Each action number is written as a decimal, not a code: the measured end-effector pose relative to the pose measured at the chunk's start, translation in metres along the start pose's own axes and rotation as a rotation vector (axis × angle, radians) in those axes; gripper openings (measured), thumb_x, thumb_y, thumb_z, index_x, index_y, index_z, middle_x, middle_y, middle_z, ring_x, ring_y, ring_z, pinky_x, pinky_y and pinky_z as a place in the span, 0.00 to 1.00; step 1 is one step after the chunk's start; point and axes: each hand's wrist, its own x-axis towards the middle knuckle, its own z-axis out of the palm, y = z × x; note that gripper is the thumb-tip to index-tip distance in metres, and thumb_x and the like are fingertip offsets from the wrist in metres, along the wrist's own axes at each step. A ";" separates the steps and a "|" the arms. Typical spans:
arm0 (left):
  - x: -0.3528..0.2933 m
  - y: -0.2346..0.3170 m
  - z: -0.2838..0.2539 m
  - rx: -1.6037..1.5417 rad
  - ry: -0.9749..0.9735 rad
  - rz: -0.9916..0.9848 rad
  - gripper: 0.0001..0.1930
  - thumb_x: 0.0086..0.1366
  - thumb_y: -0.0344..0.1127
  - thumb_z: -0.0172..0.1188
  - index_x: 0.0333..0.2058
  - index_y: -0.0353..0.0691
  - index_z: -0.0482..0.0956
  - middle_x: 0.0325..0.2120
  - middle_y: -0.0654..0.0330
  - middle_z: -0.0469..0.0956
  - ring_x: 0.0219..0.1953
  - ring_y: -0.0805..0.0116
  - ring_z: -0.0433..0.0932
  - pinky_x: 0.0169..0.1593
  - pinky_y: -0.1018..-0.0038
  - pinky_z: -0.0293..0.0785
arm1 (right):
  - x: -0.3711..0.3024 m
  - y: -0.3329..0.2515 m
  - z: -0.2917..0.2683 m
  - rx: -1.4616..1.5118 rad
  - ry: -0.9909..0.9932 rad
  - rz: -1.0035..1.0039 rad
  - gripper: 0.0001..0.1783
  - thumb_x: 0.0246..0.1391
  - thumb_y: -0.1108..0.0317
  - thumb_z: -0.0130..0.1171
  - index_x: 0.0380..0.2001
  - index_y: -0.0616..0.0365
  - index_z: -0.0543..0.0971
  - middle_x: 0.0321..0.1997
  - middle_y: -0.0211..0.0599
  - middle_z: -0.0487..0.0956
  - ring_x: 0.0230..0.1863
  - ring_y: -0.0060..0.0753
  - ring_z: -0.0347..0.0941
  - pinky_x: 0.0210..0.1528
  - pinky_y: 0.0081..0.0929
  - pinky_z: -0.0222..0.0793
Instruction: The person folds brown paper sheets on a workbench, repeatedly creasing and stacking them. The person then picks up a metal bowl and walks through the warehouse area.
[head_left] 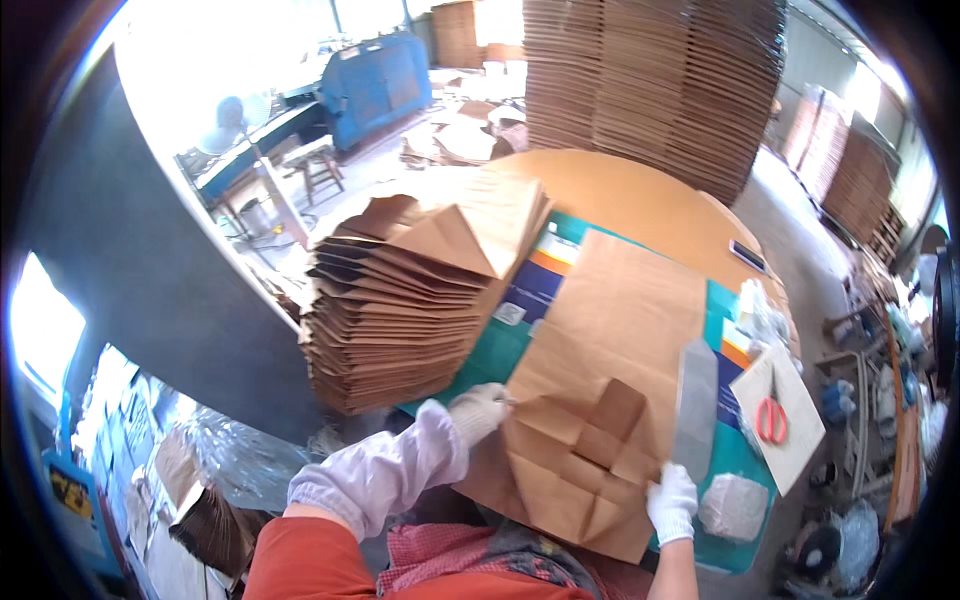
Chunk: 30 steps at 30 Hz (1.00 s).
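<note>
The left hand (480, 412), gloved, is at the left edge of the paper bag (630, 290); its fingers look drawn together there, but I cannot tell whether they pinch the paper. The right hand (673, 503), also gloved, is at the bag's right edge, lower down, fingers curled — again, whether they clamp it I cannot tell. The bag lies flat between the hands and stretches away beyond them, its creased, folded end nearest the person. Beyond the left hand, on its left, leans a thick stack of bags (400, 320). Just beyond the right hand lies a clear strip (696, 410); right beside that hand, a white packet (735, 507) — and farther out, red scissors (771, 420) on a pale card (800, 440). The green mat (498, 355) shows under the bag.
</note>
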 end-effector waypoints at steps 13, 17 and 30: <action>0.048 0.110 -0.357 0.364 0.722 0.317 0.10 0.66 0.37 0.50 0.39 0.47 0.80 0.35 0.53 0.80 0.41 0.56 0.79 0.47 0.66 0.75 | 0.147 -0.237 -0.122 0.995 0.129 -0.423 0.26 0.54 0.71 0.50 0.58 0.56 0.71 0.30 0.34 0.76 0.33 0.24 0.72 0.37 0.23 0.68; 0.112 -0.009 -0.455 0.735 0.822 0.145 0.14 0.68 0.39 0.50 0.48 0.44 0.77 0.43 0.52 0.80 0.44 0.53 0.79 0.49 0.64 0.74 | 0.221 -0.348 -0.091 0.744 0.217 -0.626 0.18 0.52 0.69 0.49 0.47 0.54 0.76 0.43 0.54 0.79 0.45 0.56 0.75 0.46 0.41 0.70; 0.081 -0.105 -0.323 0.243 0.878 -0.032 0.15 0.68 0.30 0.47 0.51 0.41 0.75 0.47 0.53 0.78 0.49 0.60 0.77 0.50 0.65 0.74 | 0.119 -0.301 0.022 0.492 0.239 -0.763 0.19 0.56 0.53 0.54 0.46 0.53 0.76 0.52 0.43 0.75 0.53 0.48 0.71 0.52 0.40 0.69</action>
